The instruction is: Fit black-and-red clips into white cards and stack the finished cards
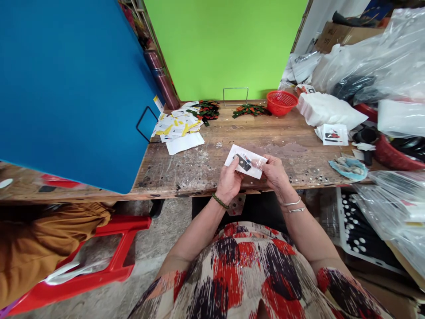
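Observation:
Just above the table's front edge, both hands hold a small white packet (257, 172) with a clear front. A dark flat piece with a light dot shows in it, beside small red and blue bits I cannot make out. My left hand (229, 180) is closed on the packet's left side, its thumb lying on the face. With the fingertips of my right hand (276, 172) I pinch the right end, where the clear film is bunched. The fingers behind the packet are hidden.
On the worn wooden table (212, 155), white and yellow papers (177, 126) lie left, near dark-and-orange piles (250, 110). A red basket (282, 103) stands at the back. Stacked white packets (335, 134) and a blue cloth (348, 168) lie right. Blue (73, 88) and green (226, 48) panels rise behind.

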`<state>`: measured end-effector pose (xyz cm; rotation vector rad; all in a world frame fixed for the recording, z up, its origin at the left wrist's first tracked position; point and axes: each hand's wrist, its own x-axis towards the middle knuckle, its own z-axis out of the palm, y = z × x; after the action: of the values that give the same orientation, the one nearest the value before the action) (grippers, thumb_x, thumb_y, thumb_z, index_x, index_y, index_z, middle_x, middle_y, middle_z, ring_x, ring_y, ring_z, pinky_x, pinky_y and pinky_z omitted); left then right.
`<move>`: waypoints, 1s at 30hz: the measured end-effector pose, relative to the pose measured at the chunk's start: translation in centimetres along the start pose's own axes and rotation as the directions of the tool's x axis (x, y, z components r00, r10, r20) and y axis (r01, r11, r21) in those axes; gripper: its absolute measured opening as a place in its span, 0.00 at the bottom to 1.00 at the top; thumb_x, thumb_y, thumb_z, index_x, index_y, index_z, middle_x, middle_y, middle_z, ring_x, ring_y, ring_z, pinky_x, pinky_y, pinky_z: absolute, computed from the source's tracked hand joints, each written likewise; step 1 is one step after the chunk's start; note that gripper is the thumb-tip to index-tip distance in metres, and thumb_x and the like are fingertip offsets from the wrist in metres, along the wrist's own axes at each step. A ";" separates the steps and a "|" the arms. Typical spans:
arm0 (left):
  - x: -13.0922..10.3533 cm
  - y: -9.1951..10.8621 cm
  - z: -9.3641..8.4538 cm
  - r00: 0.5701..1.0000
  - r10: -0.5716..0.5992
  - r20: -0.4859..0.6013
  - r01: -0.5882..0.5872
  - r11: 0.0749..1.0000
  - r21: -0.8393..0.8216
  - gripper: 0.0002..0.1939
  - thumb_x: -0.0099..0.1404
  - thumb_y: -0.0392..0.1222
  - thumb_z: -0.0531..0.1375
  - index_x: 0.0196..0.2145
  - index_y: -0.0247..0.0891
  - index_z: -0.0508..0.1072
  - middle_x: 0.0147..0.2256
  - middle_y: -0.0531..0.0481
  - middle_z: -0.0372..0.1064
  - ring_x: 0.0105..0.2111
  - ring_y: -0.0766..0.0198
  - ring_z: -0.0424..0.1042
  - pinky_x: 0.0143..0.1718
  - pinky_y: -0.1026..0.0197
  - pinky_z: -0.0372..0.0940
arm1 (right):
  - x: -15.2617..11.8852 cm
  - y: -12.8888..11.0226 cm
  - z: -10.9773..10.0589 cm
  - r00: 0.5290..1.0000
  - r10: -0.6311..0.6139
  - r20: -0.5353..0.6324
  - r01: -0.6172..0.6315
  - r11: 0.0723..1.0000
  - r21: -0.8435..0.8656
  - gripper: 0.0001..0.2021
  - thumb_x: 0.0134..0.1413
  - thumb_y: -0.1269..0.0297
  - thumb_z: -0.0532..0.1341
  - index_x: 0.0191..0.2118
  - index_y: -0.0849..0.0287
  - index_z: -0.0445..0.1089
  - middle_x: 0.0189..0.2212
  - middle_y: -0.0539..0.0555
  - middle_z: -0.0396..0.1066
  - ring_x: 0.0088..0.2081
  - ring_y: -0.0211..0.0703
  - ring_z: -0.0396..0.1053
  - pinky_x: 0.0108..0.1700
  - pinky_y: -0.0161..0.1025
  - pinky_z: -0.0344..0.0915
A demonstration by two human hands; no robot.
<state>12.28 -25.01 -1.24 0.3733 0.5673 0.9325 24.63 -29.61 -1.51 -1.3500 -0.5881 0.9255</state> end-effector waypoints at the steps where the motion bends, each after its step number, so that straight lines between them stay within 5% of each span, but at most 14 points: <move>1: -0.1 -0.1 0.0 1.000 -0.010 -0.004 0.010 1.000 0.016 0.06 0.61 0.37 0.66 0.36 0.34 0.76 0.33 0.51 0.77 0.29 0.68 0.74 0.39 0.61 0.71 | 0.1 0.0 -0.1 1.000 0.005 0.013 -0.005 1.000 -0.004 0.22 0.23 0.57 0.77 0.21 0.58 0.63 0.18 0.45 0.67 0.19 0.34 0.63 0.20 0.32 0.61; 10: 0.8 -0.7 -0.1 0.992 -0.103 -0.067 0.105 0.994 0.026 0.03 0.66 0.36 0.61 0.36 0.34 0.74 0.30 0.50 0.76 0.28 0.65 0.75 0.34 0.60 0.73 | 2.0 -1.1 -1.1 0.981 0.082 0.178 -0.069 0.995 -0.077 0.21 0.25 0.56 0.77 0.25 0.62 0.70 0.18 0.48 0.70 0.16 0.32 0.59 0.15 0.31 0.55; 18: 0.7 -0.1 1.6 0.999 0.037 -0.008 -0.037 0.991 -0.130 0.08 0.65 0.33 0.60 0.43 0.36 0.74 0.39 0.48 0.77 0.40 0.63 0.77 0.51 0.57 0.68 | 1.3 -0.6 1.1 0.970 0.119 0.212 -0.124 0.992 0.011 0.22 0.25 0.55 0.77 0.24 0.61 0.68 0.15 0.46 0.67 0.14 0.30 0.58 0.13 0.30 0.56; 24: 2.3 1.0 2.0 0.995 -0.031 -0.099 0.012 0.983 -0.185 0.09 0.69 0.42 0.58 0.34 0.34 0.71 0.28 0.50 0.73 0.28 0.65 0.75 0.37 0.60 0.71 | 0.1 0.0 3.2 0.961 0.077 0.267 -0.044 0.991 -0.127 0.18 0.40 0.50 0.70 0.31 0.59 0.69 0.13 0.43 0.64 0.12 0.30 0.56 0.13 0.27 0.55; 27: 3.6 2.4 2.1 0.991 -0.068 -0.118 0.045 0.981 -0.191 0.12 0.70 0.44 0.57 0.31 0.34 0.70 0.26 0.50 0.72 0.24 0.65 0.74 0.32 0.61 0.71 | 1.3 -1.5 2.2 0.920 0.087 0.382 0.007 0.971 -0.239 0.16 0.42 0.54 0.69 0.32 0.60 0.70 0.19 0.47 0.70 0.16 0.30 0.62 0.17 0.27 0.61; 30: 4.9 4.2 2.6 0.983 -0.099 -0.154 0.070 0.981 -0.179 0.15 0.71 0.45 0.55 0.29 0.34 0.69 0.23 0.52 0.70 0.21 0.66 0.72 0.31 0.59 0.72 | 4.4 -3.4 0.0 0.928 0.081 0.364 0.047 0.943 -0.329 0.13 0.42 0.58 0.69 0.31 0.60 0.71 0.21 0.47 0.71 0.18 0.31 0.64 0.19 0.27 0.63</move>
<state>13.48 -18.76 1.60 0.1166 0.6411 0.9272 27.71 -25.84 1.19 -1.4877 -1.0668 1.1456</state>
